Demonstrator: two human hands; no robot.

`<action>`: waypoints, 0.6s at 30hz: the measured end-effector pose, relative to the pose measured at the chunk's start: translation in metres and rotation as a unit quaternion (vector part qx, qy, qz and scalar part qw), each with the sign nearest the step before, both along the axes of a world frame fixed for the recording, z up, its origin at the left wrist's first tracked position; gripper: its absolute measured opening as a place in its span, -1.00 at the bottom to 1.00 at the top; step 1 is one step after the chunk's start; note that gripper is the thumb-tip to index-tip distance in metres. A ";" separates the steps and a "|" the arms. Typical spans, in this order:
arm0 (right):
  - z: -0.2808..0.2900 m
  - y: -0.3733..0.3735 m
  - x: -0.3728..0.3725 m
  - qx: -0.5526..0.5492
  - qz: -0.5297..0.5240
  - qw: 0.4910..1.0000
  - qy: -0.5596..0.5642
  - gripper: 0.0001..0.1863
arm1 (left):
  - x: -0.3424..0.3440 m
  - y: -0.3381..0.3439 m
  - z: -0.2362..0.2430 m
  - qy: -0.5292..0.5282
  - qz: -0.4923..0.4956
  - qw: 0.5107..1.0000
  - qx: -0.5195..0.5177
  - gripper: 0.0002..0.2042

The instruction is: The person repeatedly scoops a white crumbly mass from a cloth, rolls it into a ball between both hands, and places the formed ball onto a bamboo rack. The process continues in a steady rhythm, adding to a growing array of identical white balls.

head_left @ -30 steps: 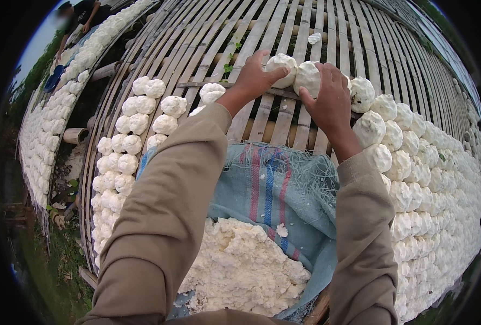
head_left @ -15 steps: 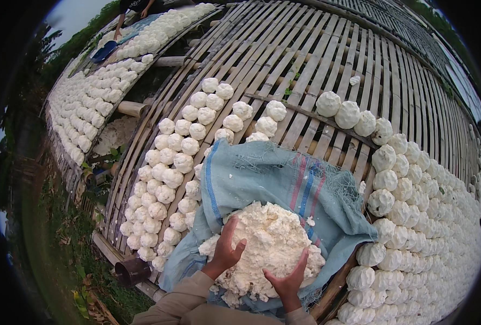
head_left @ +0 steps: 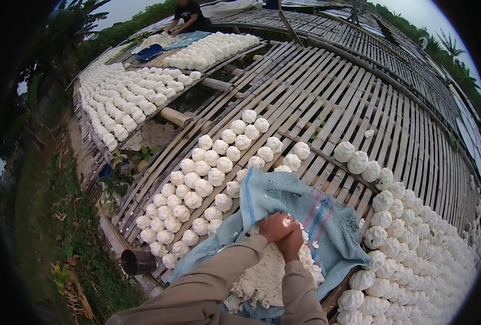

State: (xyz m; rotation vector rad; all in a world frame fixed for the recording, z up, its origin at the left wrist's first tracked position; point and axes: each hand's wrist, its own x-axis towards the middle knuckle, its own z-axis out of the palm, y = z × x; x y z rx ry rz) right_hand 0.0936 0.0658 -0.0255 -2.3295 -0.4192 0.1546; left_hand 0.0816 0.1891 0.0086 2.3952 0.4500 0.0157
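Observation:
My left hand [head_left: 275, 227] and my right hand [head_left: 291, 243] are pressed together, fingers curled around a clump of white crumbly mash [head_left: 287, 222]. Only a little of the clump shows between them. Beneath my wrists is the heap of the same white mash [head_left: 259, 273], partly covered by my forearms. The heap sits on a blue-green woven sack [head_left: 267, 189] with striped bands and a frayed edge. To the left of the sack, rows of white lumpy balls [head_left: 202, 187] rest on bamboo slats.
Many more white balls [head_left: 408, 260] cover the right side of the bamboo rack [head_left: 354, 97]. A dark cylindrical container [head_left: 137, 262] is at the rack's left edge, above grass. Far left, a person [head_left: 189, 16] works beside a blue scoop-like container [head_left: 149, 52] and another ball-covered rack.
My hands were apart on either side of the heap; now they have come together around a clump at its far side. The view has tilted up, showing more of the other person.

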 end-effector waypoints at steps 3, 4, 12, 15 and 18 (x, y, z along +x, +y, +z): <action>0.046 -0.017 0.017 0.038 0.083 0.990 0.107 -0.09 | 0.011 0.032 0.029 0.047 -0.095 0.990 -0.096 -0.52; 0.064 -0.021 0.018 0.058 0.123 0.978 0.157 -0.08 | -0.002 0.039 0.033 0.019 -0.063 0.957 -0.281 -0.49; 0.185 -0.006 -0.052 0.208 -0.111 0.972 0.019 -0.37 | -0.111 0.003 0.022 -0.035 0.132 0.480 -0.867 -0.32; 0.172 0.010 -0.090 0.110 -0.067 0.982 -0.141 -0.58 | -0.124 -0.012 0.039 -0.044 0.166 0.580 -0.796 -0.29; 0.148 0.011 -0.109 0.130 -0.013 0.982 -0.140 -0.58 | -0.153 -0.007 0.058 -0.076 0.162 0.473 -0.863 -0.32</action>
